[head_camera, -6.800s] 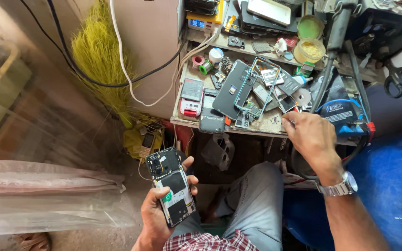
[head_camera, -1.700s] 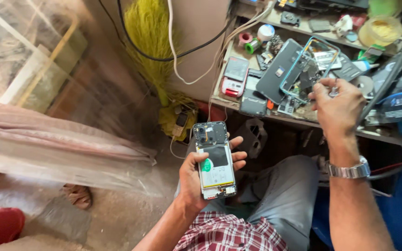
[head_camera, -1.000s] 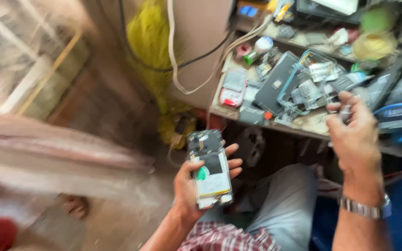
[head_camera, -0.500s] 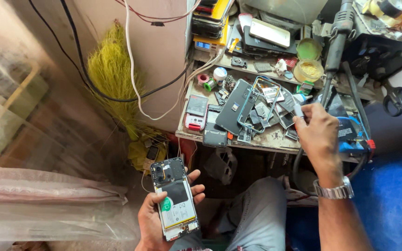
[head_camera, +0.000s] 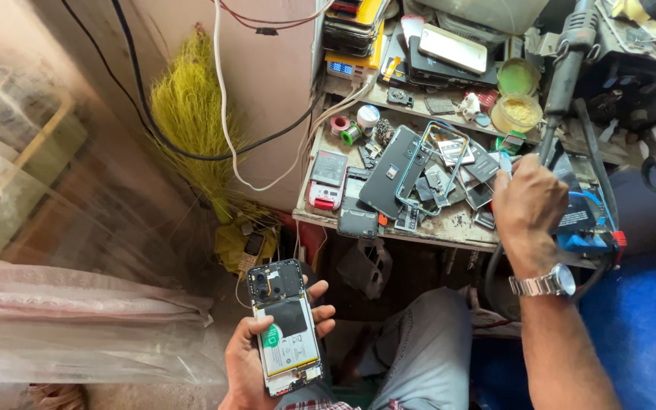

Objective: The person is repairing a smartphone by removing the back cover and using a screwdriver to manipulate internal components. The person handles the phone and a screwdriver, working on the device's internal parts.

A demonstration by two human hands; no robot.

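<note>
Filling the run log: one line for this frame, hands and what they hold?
left hand: holds opened phone, back off | right hand: over cluttered bench, among phone parts, grip unclear | wristwatch on right wrist

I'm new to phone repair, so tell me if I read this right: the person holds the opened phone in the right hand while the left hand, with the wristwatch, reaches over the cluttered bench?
Not quite: the hands are swapped. In the head view the left hand holds the opened phone, and the right hand, with the wristwatch, reaches over the cluttered bench.
</note>
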